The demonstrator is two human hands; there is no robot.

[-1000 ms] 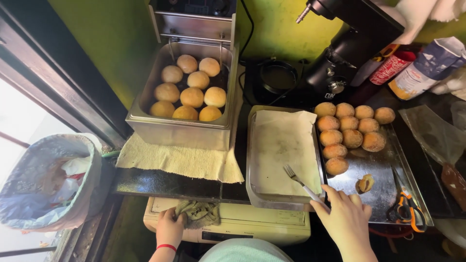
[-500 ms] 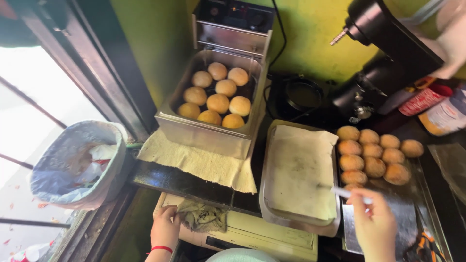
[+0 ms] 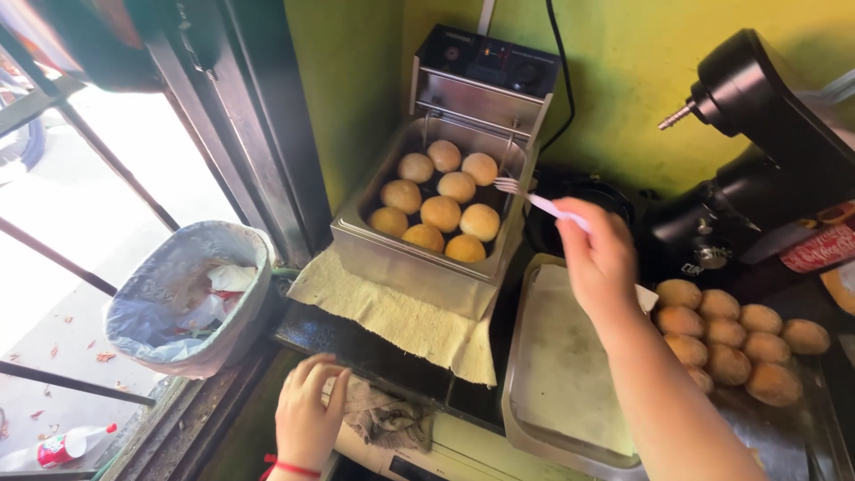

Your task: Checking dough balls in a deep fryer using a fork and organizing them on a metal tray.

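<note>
1. Two hands are at work: the right hand [image 3: 598, 254] pinches the pale handle of a fork [image 3: 534, 199], its grip closed on it, with the metal tines over the right edge of the fryer basin [image 3: 419, 258].
2. Eight round golden dough balls [image 3: 443, 212] sit in that rectangular steel basin, smooth-skinned and packed close.
3. Left hand [image 3: 307, 419] rests with fingers curled on a crumpled grey rag [image 3: 385, 417] at the tabletop's near edge; its grip holds nothing firmly that I can tell.
4. Under the fryer lies a coarse beige cloth [image 3: 392, 312], hanging over the front.
5. Below the right forearm stands a shallow metal tray [image 3: 534, 428] lined with pale paper.
6. Further right, darker browned balls [image 3: 730, 343] cluster on a flat steel sheet.
7. Behind them looms a glossy black stand mixer [image 3: 757, 169].
8. Left of the tabletop, a plastic-lined bin [image 3: 191, 298] holds crumpled rubbish beside the window bars.
</note>
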